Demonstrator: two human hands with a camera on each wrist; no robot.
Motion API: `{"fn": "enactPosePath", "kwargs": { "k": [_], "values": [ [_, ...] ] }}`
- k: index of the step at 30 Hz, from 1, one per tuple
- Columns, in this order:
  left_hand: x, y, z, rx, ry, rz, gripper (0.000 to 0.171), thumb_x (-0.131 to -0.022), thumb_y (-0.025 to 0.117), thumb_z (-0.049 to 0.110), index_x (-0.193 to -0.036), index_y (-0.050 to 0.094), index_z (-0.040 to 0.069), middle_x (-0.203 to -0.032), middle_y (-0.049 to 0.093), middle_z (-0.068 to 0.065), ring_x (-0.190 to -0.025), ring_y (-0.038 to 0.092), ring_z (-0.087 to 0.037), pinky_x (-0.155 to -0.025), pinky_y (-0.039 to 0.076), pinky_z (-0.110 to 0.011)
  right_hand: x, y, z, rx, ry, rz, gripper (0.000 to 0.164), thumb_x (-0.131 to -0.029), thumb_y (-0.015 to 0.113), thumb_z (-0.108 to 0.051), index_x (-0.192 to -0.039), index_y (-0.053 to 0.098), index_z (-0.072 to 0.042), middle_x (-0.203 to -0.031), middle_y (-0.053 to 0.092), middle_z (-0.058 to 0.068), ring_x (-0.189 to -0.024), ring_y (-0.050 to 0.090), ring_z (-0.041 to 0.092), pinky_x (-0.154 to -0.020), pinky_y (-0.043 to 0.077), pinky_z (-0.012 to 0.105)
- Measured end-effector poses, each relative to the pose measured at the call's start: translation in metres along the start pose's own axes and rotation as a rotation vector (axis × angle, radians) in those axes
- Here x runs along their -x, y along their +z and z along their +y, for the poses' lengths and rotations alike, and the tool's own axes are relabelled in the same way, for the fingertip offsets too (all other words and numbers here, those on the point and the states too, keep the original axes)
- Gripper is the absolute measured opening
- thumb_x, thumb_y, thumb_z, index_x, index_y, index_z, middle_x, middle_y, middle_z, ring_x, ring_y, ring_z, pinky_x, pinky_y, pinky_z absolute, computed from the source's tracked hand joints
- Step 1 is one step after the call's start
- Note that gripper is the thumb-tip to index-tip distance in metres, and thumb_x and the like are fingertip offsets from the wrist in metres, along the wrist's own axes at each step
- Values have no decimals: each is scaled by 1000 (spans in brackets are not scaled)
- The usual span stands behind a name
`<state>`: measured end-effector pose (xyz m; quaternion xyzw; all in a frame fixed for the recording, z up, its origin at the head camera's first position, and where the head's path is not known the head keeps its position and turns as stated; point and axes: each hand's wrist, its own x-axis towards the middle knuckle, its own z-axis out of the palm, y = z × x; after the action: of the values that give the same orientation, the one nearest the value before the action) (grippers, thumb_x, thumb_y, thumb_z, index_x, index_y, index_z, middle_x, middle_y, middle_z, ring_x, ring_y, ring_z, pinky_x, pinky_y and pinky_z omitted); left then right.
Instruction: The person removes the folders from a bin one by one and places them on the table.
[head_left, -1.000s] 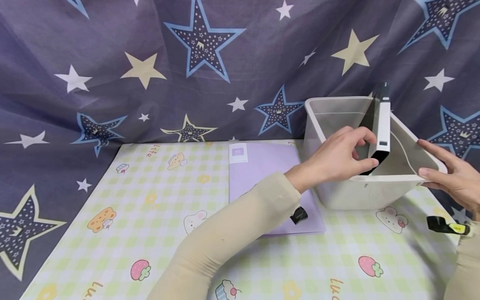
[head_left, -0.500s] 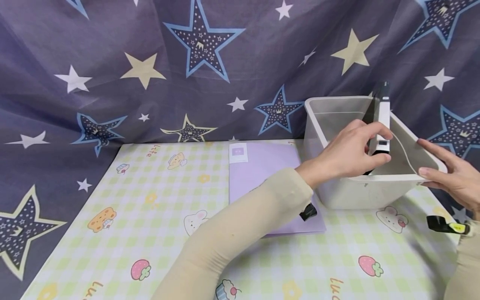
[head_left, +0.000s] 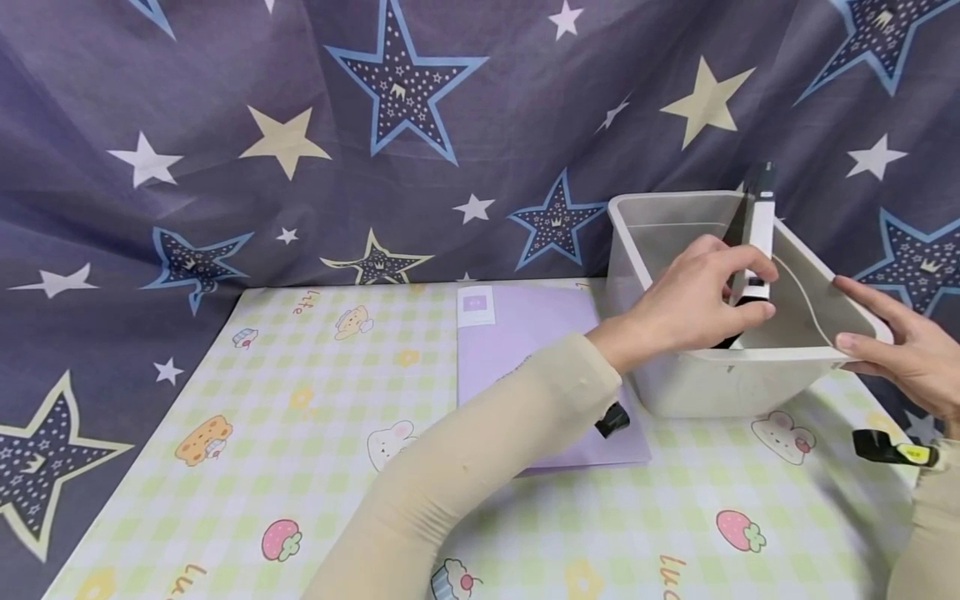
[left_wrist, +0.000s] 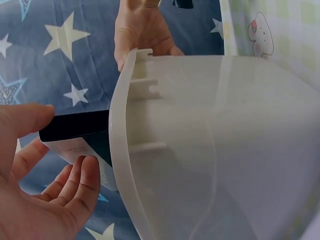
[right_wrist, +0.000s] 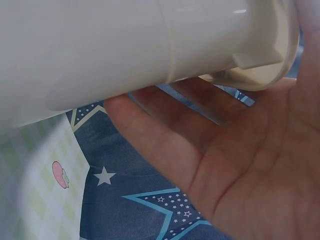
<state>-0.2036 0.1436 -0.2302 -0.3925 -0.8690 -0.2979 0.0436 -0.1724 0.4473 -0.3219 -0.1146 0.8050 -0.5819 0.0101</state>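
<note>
A slim black-and-white box (head_left: 762, 221) stands tilted in the light grey plastic bin (head_left: 720, 383), its top rising above the rim. My left hand (head_left: 686, 300) reaches over the bin's near left side and holds the box's near end between thumb and fingers. In the left wrist view, the thumb touches the edge of the black end, and the fingers lie along the pale side. My right hand (head_left: 907, 350) grips the bin's right rim, thumb on top and fingers on the outside. The bin hides the lower part of the box.
A purple folder (head_left: 525, 333) with a white label lies left of the bin, partly under my left forearm. A checked cloth (head_left: 315, 467) with cartoon prints covers the table. Behind hangs a dark blue curtain (head_left: 247, 67) with stars.
My left hand moved right and closed further around the near end of the box, then shifted slightly left with it. My right hand stayed on the bin's rim.
</note>
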Motion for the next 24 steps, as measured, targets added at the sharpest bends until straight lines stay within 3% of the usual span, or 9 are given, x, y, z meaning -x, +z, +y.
{"fn": "enactPosePath", "kwargs": {
  "k": [7,16,24],
  "values": [
    [7,-6,-11,99,-3,23,30,-88,68,32,-116,63,25,-109,50,10,-88,50,2,-76,36,-5,1,0,0,-92,-21,-6,77,-93,46,14,-153,18,-24,-146,18,-4,-96,53,-7,-67,51,14],
    [13,-10,-24,148,14,73,29,-88,68,25,-116,63,19,-106,51,4,-84,52,0,-77,37,-5,2,0,1,-125,-27,-10,77,-93,45,15,-153,19,-24,-145,20,-3,-96,54,-6,-67,50,14],
    [19,-13,-34,174,47,131,29,-86,67,20,-114,64,16,-100,50,2,-81,55,-2,-77,38,-7,1,1,0,-90,-22,-5,77,-93,46,14,-154,17,-24,-147,19,-4,-97,54,-8,-68,50,14]
  ]
}}
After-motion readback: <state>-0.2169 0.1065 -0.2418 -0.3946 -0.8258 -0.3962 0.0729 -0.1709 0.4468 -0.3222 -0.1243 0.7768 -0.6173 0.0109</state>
